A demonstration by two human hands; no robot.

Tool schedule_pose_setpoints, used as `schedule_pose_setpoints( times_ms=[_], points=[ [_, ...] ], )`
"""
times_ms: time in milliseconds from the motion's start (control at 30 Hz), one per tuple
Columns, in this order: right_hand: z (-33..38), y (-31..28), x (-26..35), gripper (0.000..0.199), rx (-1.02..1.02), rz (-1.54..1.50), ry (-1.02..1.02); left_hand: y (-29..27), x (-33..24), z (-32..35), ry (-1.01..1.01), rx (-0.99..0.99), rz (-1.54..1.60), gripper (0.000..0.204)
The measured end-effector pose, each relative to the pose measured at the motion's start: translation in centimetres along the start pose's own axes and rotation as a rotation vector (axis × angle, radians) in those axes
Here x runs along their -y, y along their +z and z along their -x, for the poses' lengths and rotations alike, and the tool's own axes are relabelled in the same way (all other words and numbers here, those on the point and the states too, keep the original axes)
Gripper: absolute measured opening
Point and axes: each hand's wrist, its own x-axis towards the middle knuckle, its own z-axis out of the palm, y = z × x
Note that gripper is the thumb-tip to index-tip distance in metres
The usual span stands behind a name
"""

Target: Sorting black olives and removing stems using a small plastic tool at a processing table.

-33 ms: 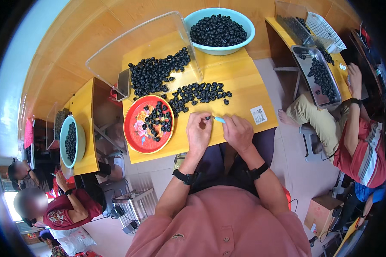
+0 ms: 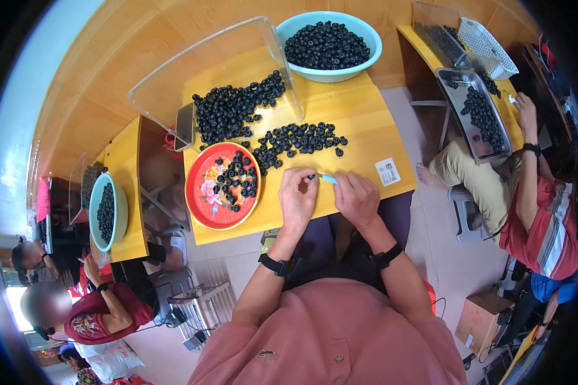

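Over the near edge of the yellow table [image 2: 366, 122], my left hand [image 2: 297, 196] pinches a small black bead-like ball [image 2: 311, 176] between thumb and fingertips. My right hand [image 2: 356, 197] is closed round a slim tool with a light-blue handle [image 2: 329, 179]; its thin tip meets the ball. Left of my hands lies a red flowered plate [image 2: 202, 215] with several such balls on its right half. Loose black balls [image 2: 295, 140] are spread beyond my hands. A clear plastic bin [image 2: 289, 96], tipped toward me, holds a larger heap.
A light-blue basin [image 2: 374, 48] full of black balls stands at the far edge. A phone [image 2: 185, 123] leans by the bin, and a white label [image 2: 386, 172] lies at right. People work at side tables, with a metal tray [image 2: 501, 151] at right and another basin [image 2: 121, 215] at left.
The hand of the person at the right table has shifted slightly up and left. My hands, the ball and the tool show no visible change.
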Motion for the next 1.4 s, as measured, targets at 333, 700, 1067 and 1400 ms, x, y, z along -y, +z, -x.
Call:
schedule_pose_setpoints(
  times_ms=[333, 700, 1067, 1400],
  points=[
    [0.1, 0.1, -0.1, 0.012, 0.007, -0.001, 0.006, -0.1, -0.5, 0.1, 0.002, 0.005, 0.021, 0.025],
    [-0.2, -0.1, 0.0, 0.010, 0.038, 0.018, -0.056, 0.0, -0.6, 0.1, -0.018, 0.032, 0.032, 0.033],
    [-0.3, -0.1, 0.1, 0.010, 0.060, 0.022, -0.052, 0.1, 0.1, 0.5, -0.151, 0.033, 0.121, 0.033],
    [-0.6, 0.1, 0.2, 0.006, 0.066, 0.051, 0.033, 0.3, 0.2, 0.7, -0.094, -0.009, 0.150, 0.032]
  ],
)
